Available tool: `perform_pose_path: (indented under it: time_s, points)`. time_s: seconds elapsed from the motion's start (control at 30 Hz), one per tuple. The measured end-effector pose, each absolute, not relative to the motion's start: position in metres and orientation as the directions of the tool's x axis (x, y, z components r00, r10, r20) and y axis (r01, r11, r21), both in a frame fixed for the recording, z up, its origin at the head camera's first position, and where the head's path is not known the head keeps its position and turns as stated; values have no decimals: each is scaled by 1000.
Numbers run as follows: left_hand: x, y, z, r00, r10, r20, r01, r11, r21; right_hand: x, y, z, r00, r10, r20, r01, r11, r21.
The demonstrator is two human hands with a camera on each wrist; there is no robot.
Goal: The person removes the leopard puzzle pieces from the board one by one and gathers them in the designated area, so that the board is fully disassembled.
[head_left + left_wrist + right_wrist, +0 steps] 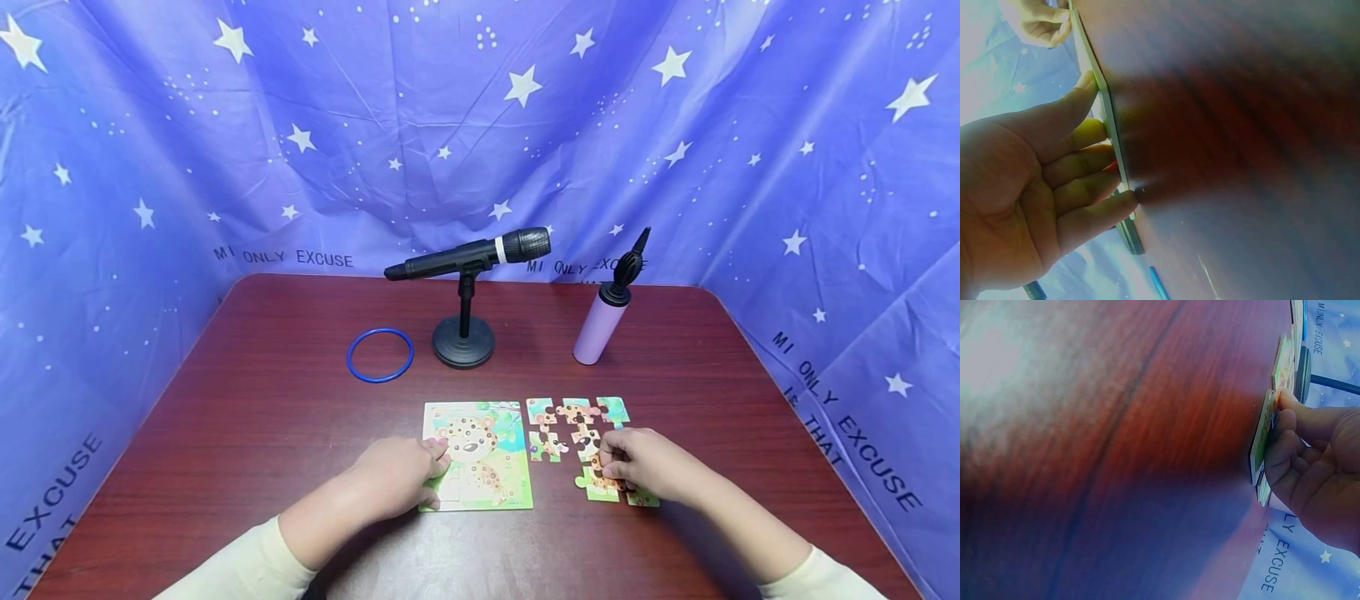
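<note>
A square jigsaw board (517, 467) with a spotted cartoon leopard picture lies flat on the table. My left hand (397, 471) rests on its left edge, fingers extended over the border; in the left wrist view the fingertips (1125, 199) meet the board's rim. Right of the board lie several loose puzzle pieces (540, 411), some joined or nearly touching. Over the right side of this group, my right hand (652, 462) has curled fingers and pinches a leopard-spotted puzzle piece (598, 463) between thumb and forefinger. The hand partly hides the pieces beneath, including a green corner piece (643, 499).
A black microphone (450, 258) on a round-based stand (463, 343) stands behind the board. Left of it lies a blue ring (380, 380). At the back right stands a purple hand pump (598, 329) with a black nozzle. Starry blue curtains (420, 108) surround the dark red table (262, 375).
</note>
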State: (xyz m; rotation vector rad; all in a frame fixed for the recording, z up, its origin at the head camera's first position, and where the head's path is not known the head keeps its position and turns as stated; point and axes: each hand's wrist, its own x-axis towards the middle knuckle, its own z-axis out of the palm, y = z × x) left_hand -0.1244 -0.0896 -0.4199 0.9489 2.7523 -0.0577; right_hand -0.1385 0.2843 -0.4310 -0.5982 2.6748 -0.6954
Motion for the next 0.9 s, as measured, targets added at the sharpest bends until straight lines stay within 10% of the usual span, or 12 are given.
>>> perform_pose_path:
  time_s: [0.9]
  points:
    - [-125, -92, -419, -770, 600, -218, 597, 798, 86, -146, 207, -424, -829, -549, -107, -403, 718, -567]
